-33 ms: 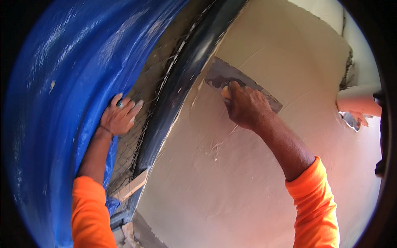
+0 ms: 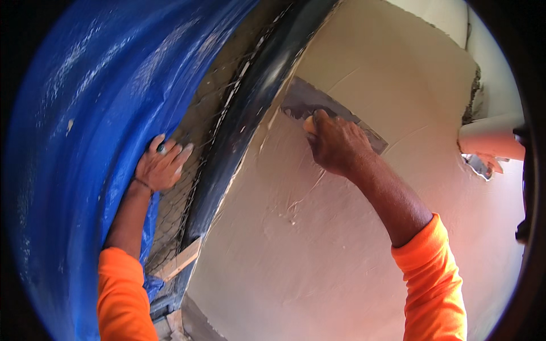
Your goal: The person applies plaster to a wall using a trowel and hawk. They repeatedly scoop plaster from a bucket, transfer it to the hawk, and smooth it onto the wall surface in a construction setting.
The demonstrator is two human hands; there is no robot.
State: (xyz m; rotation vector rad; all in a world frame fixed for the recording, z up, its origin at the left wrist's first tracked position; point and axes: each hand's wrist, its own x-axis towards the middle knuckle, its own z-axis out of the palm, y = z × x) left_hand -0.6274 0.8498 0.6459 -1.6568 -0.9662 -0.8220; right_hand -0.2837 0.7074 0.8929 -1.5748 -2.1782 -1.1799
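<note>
A flat rectangular plastering trowel (image 2: 335, 104) lies against the smooth grey-beige plaster (image 2: 341, 238). My right hand (image 2: 340, 143) is closed around its handle, whose light-coloured end shows by the thumb. One end of the blade reaches the dark frame bar (image 2: 250, 108) along the plaster's left edge. On the left, my left hand (image 2: 162, 166) rests at the edge of a blue tarp (image 2: 74, 170), over wire mesh (image 2: 176, 196). Its fingers are stretched and apart, with whitish smears and a dark band on one finger. It holds nothing that I can see.
A pipe (image 2: 492, 139) sticks out at the right, beside a ragged hole in the wall. The plaster has a rough broken edge (image 2: 474, 94) at the upper right. A wooden strip (image 2: 179, 260) crosses the frame at the lower left. Thin raised lines mark the plaster.
The whole view has shifted very slightly. Both hands and the trowel keep their places on the wall and tarp.
</note>
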